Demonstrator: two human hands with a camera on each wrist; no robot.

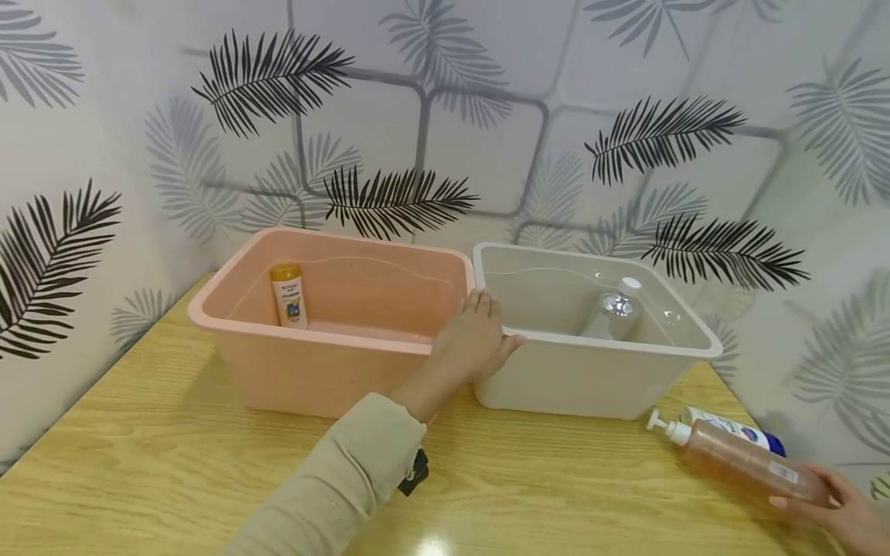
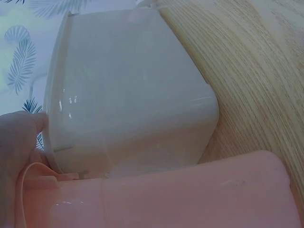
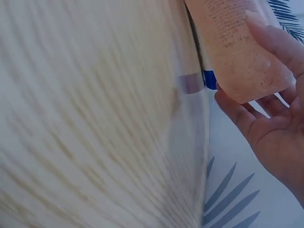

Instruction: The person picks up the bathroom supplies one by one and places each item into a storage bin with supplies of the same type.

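My left hand [image 1: 473, 336] rests where the rims of a pink bin [image 1: 334, 378] and a pale grey bin [image 1: 556, 378] meet, its fingers extended and its thumb over the grey rim. At the far right of the table, my right hand [image 1: 851, 510] grips the base end of a pump bottle [image 1: 747, 457] of clear peach-coloured liquid. The thumb lies along one side of this bottle [image 3: 237, 52] and the fingers curl under the other in the right wrist view. Tilted sideways, its white pump points left. Close behind it lies a white tube [image 1: 726, 425] with a blue cap.
A white bottle with a yellow cap [image 1: 288, 297] stands in the pink bin's left part. Inside the grey bin leans a clear bottle with a white cap [image 1: 615, 309]. The wooden table [image 1: 174, 463] meets a leaf-patterned wall [image 1: 501, 154] behind and at both sides.
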